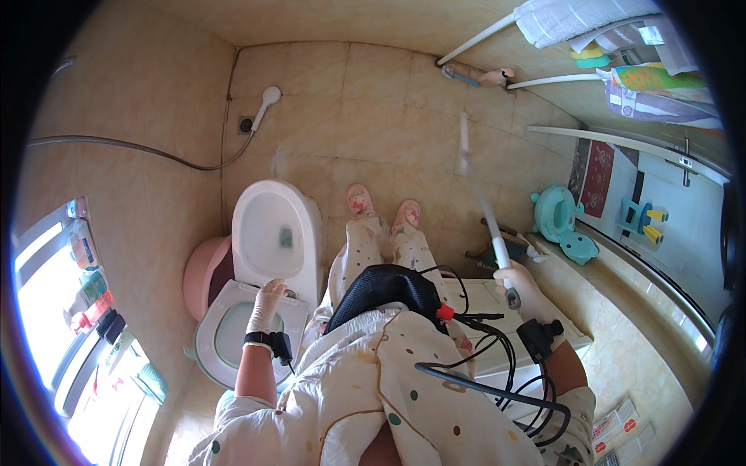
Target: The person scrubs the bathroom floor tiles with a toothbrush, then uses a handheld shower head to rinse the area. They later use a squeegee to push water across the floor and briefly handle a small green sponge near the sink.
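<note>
My right hand (pixel 520 288), in a pale thin glove, grips the grey-ended handle of a long white rod-like tool (pixel 499 244). The tool reaches forward over the tiled floor, and its far end is blurred. My left hand (pixel 269 300), also in a pale glove, is by the hinge of the raised toilet seat (pixel 204 343). Its fingers are bunched, nothing shows in them, and whether they touch the seat I cannot tell. In front of it is the white toilet bowl (pixel 240 233), uncovered, with water at the bottom. Both wrists wear black strapped devices.
Black cables (pixel 507 355) hang between my waist and right arm. A shower head (pixel 270 96) lies by the floor drain (pixel 245 124). A pink basin (pixel 201 274) stands beside the toilet. A turquoise child's potty (pixel 553 212) sits near the doorway. Towels (pixel 583 23) hang on the right; bottles (pixel 87 291) line the window.
</note>
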A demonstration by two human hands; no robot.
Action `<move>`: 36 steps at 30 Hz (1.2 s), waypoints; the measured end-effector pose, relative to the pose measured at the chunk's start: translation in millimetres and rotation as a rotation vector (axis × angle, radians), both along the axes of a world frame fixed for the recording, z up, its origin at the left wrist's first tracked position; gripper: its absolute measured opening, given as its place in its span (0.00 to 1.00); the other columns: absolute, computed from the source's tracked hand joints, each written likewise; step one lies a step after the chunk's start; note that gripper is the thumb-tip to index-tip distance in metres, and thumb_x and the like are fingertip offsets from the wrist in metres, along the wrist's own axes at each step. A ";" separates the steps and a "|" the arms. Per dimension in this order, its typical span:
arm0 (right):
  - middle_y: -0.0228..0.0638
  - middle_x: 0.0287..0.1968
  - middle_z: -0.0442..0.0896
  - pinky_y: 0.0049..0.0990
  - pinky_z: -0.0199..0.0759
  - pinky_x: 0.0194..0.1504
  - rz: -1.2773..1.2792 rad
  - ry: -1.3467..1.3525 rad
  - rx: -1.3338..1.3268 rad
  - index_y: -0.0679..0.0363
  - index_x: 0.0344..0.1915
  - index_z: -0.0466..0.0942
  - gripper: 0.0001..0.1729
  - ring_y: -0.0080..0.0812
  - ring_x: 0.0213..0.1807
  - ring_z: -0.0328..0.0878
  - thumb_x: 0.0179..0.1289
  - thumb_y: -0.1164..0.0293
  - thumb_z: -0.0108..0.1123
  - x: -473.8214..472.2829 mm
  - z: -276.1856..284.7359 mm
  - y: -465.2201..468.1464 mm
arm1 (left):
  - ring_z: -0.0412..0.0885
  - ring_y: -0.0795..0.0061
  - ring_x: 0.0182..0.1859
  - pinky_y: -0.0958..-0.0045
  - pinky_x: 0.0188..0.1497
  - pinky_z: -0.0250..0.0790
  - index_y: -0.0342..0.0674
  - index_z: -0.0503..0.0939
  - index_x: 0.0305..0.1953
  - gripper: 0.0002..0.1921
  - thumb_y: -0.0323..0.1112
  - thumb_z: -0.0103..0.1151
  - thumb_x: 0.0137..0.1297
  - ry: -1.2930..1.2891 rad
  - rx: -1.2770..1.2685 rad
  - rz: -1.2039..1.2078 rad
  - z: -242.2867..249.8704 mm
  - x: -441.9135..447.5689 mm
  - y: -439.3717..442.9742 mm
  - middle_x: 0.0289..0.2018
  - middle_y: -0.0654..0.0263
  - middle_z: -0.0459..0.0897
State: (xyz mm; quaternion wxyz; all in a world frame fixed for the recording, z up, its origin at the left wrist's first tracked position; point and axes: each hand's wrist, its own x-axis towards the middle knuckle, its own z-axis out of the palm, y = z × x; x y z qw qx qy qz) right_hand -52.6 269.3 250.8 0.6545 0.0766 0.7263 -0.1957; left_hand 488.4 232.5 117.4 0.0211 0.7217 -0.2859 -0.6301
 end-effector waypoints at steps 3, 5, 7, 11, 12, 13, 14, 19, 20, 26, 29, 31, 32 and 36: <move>0.27 0.13 0.66 0.19 0.57 0.13 0.057 0.096 -0.069 0.61 0.22 0.68 0.06 0.20 0.12 0.63 0.48 0.70 0.49 -24.6 -34.0 37.6 | 0.74 0.78 0.32 0.80 0.37 0.66 0.33 0.73 0.44 0.16 0.33 0.52 0.53 0.033 -0.003 -0.022 -4.0 -2.5 -1.5 0.32 0.64 0.78; 0.29 0.13 0.69 0.20 0.60 0.17 0.254 0.070 -0.304 0.61 0.17 0.69 0.11 0.23 0.15 0.67 0.51 0.68 0.50 -38.6 -70.1 49.3 | 0.74 0.78 0.32 0.80 0.37 0.66 0.34 0.72 0.44 0.16 0.33 0.52 0.54 0.042 0.001 -0.048 -5.2 -1.7 -2.7 0.31 0.64 0.78; 0.30 0.16 0.71 0.22 0.62 0.21 0.323 0.150 -0.306 0.61 0.19 0.70 0.09 0.25 0.18 0.69 0.52 0.69 0.50 -42.7 -107.7 52.7 | 0.74 0.78 0.33 0.79 0.37 0.66 0.34 0.72 0.45 0.16 0.34 0.52 0.55 0.030 -0.004 -0.085 -2.8 3.5 -2.9 0.32 0.64 0.78; 0.31 0.19 0.72 0.24 0.65 0.24 0.440 0.075 -0.427 0.62 0.20 0.70 0.05 0.27 0.21 0.71 0.48 0.73 0.54 -17.9 -152.7 36.7 | 0.75 0.77 0.34 0.79 0.38 0.67 0.34 0.71 0.46 0.16 0.35 0.53 0.57 0.017 -0.036 -0.098 2.6 20.7 -1.1 0.34 0.64 0.78; 0.31 0.20 0.73 0.24 0.66 0.24 0.735 0.204 -0.583 0.62 0.21 0.70 0.05 0.27 0.22 0.72 0.46 0.73 0.56 -7.3 -150.9 29.9 | 0.75 0.77 0.34 0.79 0.39 0.67 0.35 0.71 0.46 0.17 0.35 0.53 0.57 0.017 -0.009 -0.103 1.8 25.6 -1.8 0.35 0.63 0.78; 0.30 0.19 0.72 0.24 0.66 0.25 1.119 0.399 -0.842 0.62 0.21 0.70 0.06 0.27 0.23 0.72 0.44 0.74 0.57 6.5 -145.6 20.9 | 0.75 0.77 0.35 0.79 0.39 0.67 0.35 0.71 0.46 0.17 0.35 0.53 0.57 0.021 -0.006 -0.102 0.5 29.0 -2.3 0.35 0.63 0.78; 0.31 0.20 0.72 0.24 0.66 0.24 0.704 0.099 -0.580 0.62 0.21 0.69 0.06 0.28 0.23 0.72 0.43 0.75 0.57 30.0 -142.6 7.5 | 0.75 0.77 0.35 0.79 0.39 0.67 0.35 0.71 0.46 0.17 0.35 0.53 0.56 0.028 -0.004 -0.091 -1.3 30.9 -1.7 0.35 0.63 0.78; 0.36 0.21 0.68 0.25 0.66 0.23 -0.321 -0.382 -0.125 0.66 0.25 0.64 0.05 0.29 0.21 0.69 0.47 0.78 0.51 109.0 -79.9 -62.0 | 0.75 0.76 0.35 0.78 0.40 0.67 0.35 0.70 0.47 0.18 0.35 0.53 0.57 -0.005 0.006 -0.101 -4.9 29.1 -3.6 0.36 0.62 0.78; 0.35 0.20 0.68 0.25 0.66 0.22 -0.251 -0.376 -0.062 0.65 0.24 0.64 0.05 0.27 0.20 0.68 0.47 0.79 0.50 116.0 -66.7 -73.6 | 0.75 0.76 0.35 0.78 0.40 0.67 0.34 0.70 0.47 0.18 0.35 0.53 0.57 0.004 -0.001 -0.119 -4.2 27.7 -5.2 0.36 0.62 0.78; 0.29 0.20 0.68 0.17 0.60 0.19 -0.130 -0.593 -0.223 0.60 0.23 0.65 0.05 0.20 0.18 0.66 0.50 0.72 0.50 106.2 -28.7 -114.0 | 0.75 0.76 0.34 0.77 0.39 0.67 0.33 0.70 0.46 0.18 0.35 0.53 0.56 0.019 -0.050 -0.082 -0.2 16.3 -11.8 0.34 0.62 0.78; 0.27 0.20 0.66 0.17 0.57 0.16 -0.144 -0.594 -0.237 0.68 0.42 0.61 0.18 0.18 0.15 0.62 0.49 0.76 0.47 83.6 -27.7 -109.0 | 0.75 0.77 0.33 0.78 0.39 0.67 0.33 0.71 0.46 0.18 0.35 0.54 0.55 0.007 -0.064 -0.070 0.4 13.0 -16.6 0.34 0.63 0.77; 0.27 0.21 0.65 0.17 0.59 0.15 -0.024 -0.496 -0.190 0.72 0.51 0.56 0.27 0.19 0.14 0.62 0.48 0.77 0.46 76.7 -20.9 -89.0 | 0.75 0.76 0.33 0.78 0.39 0.67 0.33 0.71 0.45 0.18 0.35 0.54 0.55 0.005 -0.059 -0.055 4.0 13.2 -17.8 0.34 0.63 0.77; 0.26 0.20 0.65 0.17 0.57 0.14 -0.008 -0.462 -0.222 0.72 0.52 0.56 0.27 0.18 0.14 0.61 0.48 0.77 0.46 68.8 -14.5 -77.3 | 0.75 0.76 0.33 0.78 0.38 0.67 0.33 0.71 0.45 0.17 0.36 0.54 0.55 0.018 -0.059 -0.049 4.0 11.9 -19.1 0.34 0.62 0.77; 0.26 0.17 0.64 0.17 0.54 0.13 -0.128 -0.337 -0.149 0.69 0.50 0.59 0.25 0.18 0.13 0.62 0.50 0.75 0.48 23.6 14.0 -33.5 | 0.75 0.76 0.33 0.78 0.38 0.67 0.34 0.72 0.44 0.17 0.36 0.54 0.55 0.001 -0.012 -0.135 3.5 6.9 -22.0 0.34 0.62 0.77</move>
